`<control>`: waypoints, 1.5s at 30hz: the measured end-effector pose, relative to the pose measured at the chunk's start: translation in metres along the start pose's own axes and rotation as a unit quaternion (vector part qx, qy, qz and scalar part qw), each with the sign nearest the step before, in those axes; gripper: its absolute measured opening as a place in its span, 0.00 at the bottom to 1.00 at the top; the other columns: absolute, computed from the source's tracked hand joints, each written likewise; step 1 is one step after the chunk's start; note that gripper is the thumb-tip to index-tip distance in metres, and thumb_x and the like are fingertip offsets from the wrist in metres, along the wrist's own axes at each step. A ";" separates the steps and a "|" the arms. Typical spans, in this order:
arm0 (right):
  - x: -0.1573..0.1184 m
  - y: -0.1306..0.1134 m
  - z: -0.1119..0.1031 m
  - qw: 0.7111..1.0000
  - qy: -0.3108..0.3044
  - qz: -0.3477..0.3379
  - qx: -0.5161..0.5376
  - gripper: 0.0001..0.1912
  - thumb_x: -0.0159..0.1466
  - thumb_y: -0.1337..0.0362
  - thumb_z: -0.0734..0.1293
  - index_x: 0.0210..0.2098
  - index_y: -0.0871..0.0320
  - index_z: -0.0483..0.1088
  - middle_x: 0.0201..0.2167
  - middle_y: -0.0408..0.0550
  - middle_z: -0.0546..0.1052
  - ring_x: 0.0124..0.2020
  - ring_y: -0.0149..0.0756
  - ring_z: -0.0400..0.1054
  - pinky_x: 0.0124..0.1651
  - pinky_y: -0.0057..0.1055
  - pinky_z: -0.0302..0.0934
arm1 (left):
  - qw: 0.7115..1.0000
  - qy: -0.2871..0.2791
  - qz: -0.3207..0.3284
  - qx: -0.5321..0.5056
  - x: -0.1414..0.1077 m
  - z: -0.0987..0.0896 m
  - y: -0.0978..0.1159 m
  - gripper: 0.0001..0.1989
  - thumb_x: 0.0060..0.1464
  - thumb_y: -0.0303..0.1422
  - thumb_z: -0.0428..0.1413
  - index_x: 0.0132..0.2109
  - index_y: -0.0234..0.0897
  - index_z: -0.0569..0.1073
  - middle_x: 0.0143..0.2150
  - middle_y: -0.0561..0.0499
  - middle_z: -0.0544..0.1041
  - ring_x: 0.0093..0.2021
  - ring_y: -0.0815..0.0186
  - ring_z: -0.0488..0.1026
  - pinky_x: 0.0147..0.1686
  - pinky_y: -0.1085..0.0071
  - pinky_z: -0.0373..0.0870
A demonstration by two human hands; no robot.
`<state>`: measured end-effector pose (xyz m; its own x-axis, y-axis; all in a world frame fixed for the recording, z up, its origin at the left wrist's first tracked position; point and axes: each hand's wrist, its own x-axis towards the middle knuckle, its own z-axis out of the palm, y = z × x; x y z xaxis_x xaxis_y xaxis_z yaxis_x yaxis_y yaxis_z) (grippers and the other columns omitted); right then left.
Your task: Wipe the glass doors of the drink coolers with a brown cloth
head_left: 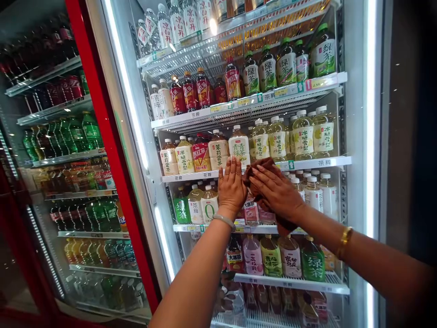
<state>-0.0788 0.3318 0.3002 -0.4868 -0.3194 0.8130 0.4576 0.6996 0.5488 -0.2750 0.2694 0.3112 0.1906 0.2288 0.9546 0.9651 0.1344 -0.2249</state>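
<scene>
My left hand (232, 187) lies flat against the glass door of a lit drinks fridge, fingers stretched upward and holding nothing. A pale bangle (223, 220) circles that wrist. Beside it, my right hand (276, 191) presses a dark brown cloth (269, 164) to the same glass, fingers laid over it and part of the cloth hanging below the palm. On the right wrist sits a gold bracelet (344, 242). Behind the glass, close to my left fingertips, stands a white-capped bottle of green tea (238, 142).
Several shelves of bottled tea and water fill the fridge, including green-capped bottles (286, 64) on the right. A red door frame (112, 136) divides it from a second fridge at left with green bottles (90, 127). A bright light strip (372, 136) runs down the right side.
</scene>
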 end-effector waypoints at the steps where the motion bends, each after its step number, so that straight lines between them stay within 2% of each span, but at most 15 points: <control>1: -0.004 0.007 -0.005 1.000 -0.003 -0.007 -0.004 0.31 0.70 0.66 0.63 0.71 0.62 0.62 0.73 0.56 0.66 0.78 0.47 0.52 0.80 0.54 0.46 | 1.000 -0.002 0.000 0.000 0.000 0.000 0.000 0.39 0.67 0.30 0.49 0.80 0.32 0.42 0.80 0.40 0.52 0.81 0.58 0.44 0.80 0.51 0.40; 4: 0.003 0.019 -0.010 0.998 -0.005 0.058 -0.008 0.32 0.69 0.67 0.64 0.72 0.59 0.61 0.74 0.54 0.64 0.78 0.46 0.51 0.80 0.54 0.45 | 1.000 -0.003 -0.001 0.001 0.000 -0.001 0.001 0.39 0.68 0.30 0.48 0.80 0.31 0.43 0.80 0.40 0.52 0.81 0.57 0.43 0.80 0.50 0.41; 7: 0.024 0.008 0.001 0.990 0.009 0.140 0.005 0.34 0.68 0.65 0.66 0.73 0.59 0.60 0.76 0.56 0.60 0.79 0.50 0.48 0.80 0.59 0.43 | 1.000 0.008 0.002 0.002 0.001 -0.002 0.002 0.37 0.67 0.29 0.47 0.79 0.30 0.46 0.80 0.40 0.53 0.81 0.58 0.44 0.80 0.51 0.41; 9: 0.031 -0.003 0.007 0.992 0.008 0.127 0.013 0.35 0.68 0.65 0.65 0.73 0.60 0.59 0.76 0.57 0.59 0.79 0.51 0.47 0.80 0.60 0.43 | 1.000 0.010 0.002 -0.001 0.001 -0.003 0.002 0.38 0.67 0.29 0.47 0.79 0.28 0.46 0.80 0.39 0.53 0.81 0.58 0.45 0.80 0.52 0.42; 11: 0.025 -0.006 0.007 0.997 -0.004 0.073 0.019 0.35 0.68 0.65 0.64 0.74 0.61 0.58 0.76 0.58 0.60 0.79 0.50 0.48 0.79 0.59 0.45 | 1.000 0.005 -0.001 -0.005 0.001 -0.002 0.001 0.38 0.66 0.28 0.48 0.79 0.29 0.46 0.80 0.39 0.53 0.81 0.58 0.45 0.80 0.52 0.42; 14: 0.008 0.009 -0.006 1.000 -0.015 0.015 0.018 0.35 0.70 0.65 0.63 0.75 0.59 0.55 0.75 0.55 0.62 0.78 0.47 0.51 0.79 0.55 0.47 | 1.000 -0.006 -0.007 -0.006 0.000 -0.002 0.002 0.38 0.66 0.28 0.48 0.79 0.32 0.46 0.80 0.40 0.53 0.81 0.57 0.45 0.80 0.50 0.42; 18: 0.011 0.031 -0.014 0.996 -0.006 0.087 0.005 0.36 0.68 0.66 0.65 0.74 0.55 0.58 0.75 0.51 0.62 0.78 0.47 0.52 0.80 0.55 0.45 | 1.000 -0.017 -0.006 -0.009 0.000 -0.002 0.003 0.38 0.67 0.30 0.48 0.80 0.33 0.46 0.80 0.41 0.52 0.81 0.56 0.44 0.80 0.49 0.42; 22: 0.035 0.015 0.002 0.992 0.016 0.127 -0.003 0.34 0.67 0.64 0.67 0.72 0.60 0.61 0.76 0.56 0.60 0.78 0.51 0.50 0.80 0.59 0.43 | 1.000 -0.016 -0.009 -0.003 0.001 -0.003 0.002 0.36 0.67 0.29 0.47 0.79 0.32 0.49 0.80 0.41 0.54 0.81 0.57 0.46 0.80 0.50 0.42; 26: 0.020 0.002 0.003 1.000 -0.005 0.025 0.009 0.34 0.70 0.63 0.65 0.73 0.61 0.59 0.75 0.56 0.62 0.78 0.49 0.50 0.79 0.56 0.46 | 1.000 -0.010 -0.005 0.000 0.000 -0.001 0.001 0.35 0.67 0.29 0.47 0.78 0.30 0.52 0.79 0.40 0.56 0.81 0.57 0.46 0.80 0.51 0.43; 29: -0.002 0.018 -0.012 1.000 -0.016 -0.018 0.012 0.34 0.71 0.64 0.63 0.75 0.56 0.56 0.73 0.53 0.65 0.77 0.46 0.53 0.79 0.54 0.48 | 1.000 -0.006 -0.001 0.001 0.000 -0.001 0.001 0.35 0.69 0.32 0.46 0.79 0.31 0.49 0.80 0.41 0.54 0.81 0.58 0.44 0.80 0.51 0.42; 33: 0.008 0.040 -0.017 0.996 -0.005 0.087 0.002 0.37 0.70 0.64 0.66 0.76 0.53 0.55 0.75 0.53 0.63 0.78 0.49 0.52 0.80 0.58 0.45 | 1.000 -0.003 0.002 -0.001 0.000 -0.003 0.002 0.34 0.72 0.36 0.44 0.79 0.33 0.45 0.80 0.41 0.52 0.81 0.58 0.43 0.80 0.50 0.41; 36: 0.028 0.031 -0.005 0.989 0.015 0.148 0.002 0.40 0.69 0.61 0.67 0.77 0.55 0.53 0.77 0.57 0.57 0.80 0.53 0.45 0.80 0.63 0.40 | 1.000 -0.009 -0.004 -0.008 0.000 -0.003 0.001 0.35 0.73 0.37 0.44 0.80 0.34 0.45 0.80 0.41 0.52 0.81 0.58 0.44 0.80 0.50 0.42; 40: 0.018 0.016 -0.002 0.997 -0.013 0.074 0.002 0.38 0.70 0.59 0.67 0.76 0.56 0.53 0.78 0.57 0.56 0.80 0.52 0.43 0.80 0.63 0.41 | 1.000 -0.014 -0.002 -0.007 0.001 -0.003 0.001 0.34 0.73 0.38 0.44 0.79 0.33 0.46 0.80 0.39 0.53 0.81 0.56 0.45 0.79 0.49 0.43; 43: -0.006 0.026 -0.016 1.000 -0.026 0.001 -0.002 0.34 0.71 0.61 0.66 0.74 0.56 0.57 0.75 0.54 0.61 0.79 0.48 0.47 0.80 0.57 0.45 | 1.000 -0.011 0.000 -0.003 0.000 -0.003 0.001 0.34 0.73 0.38 0.43 0.79 0.32 0.47 0.80 0.39 0.53 0.81 0.56 0.44 0.79 0.49 0.43; 45: -0.011 0.039 -0.024 0.999 -0.027 0.016 -0.005 0.32 0.71 0.63 0.65 0.73 0.56 0.60 0.75 0.54 0.63 0.78 0.48 0.49 0.80 0.56 0.45 | 1.000 -0.006 0.000 -0.001 0.000 -0.002 0.001 0.34 0.73 0.38 0.43 0.79 0.33 0.47 0.80 0.40 0.53 0.81 0.57 0.44 0.80 0.49 0.43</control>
<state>-0.0382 0.3472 0.3177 -0.5117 -0.2613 0.8184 0.4813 0.7019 0.5250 -0.2738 0.2675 0.3115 0.1890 0.2413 0.9519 0.9653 0.1324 -0.2252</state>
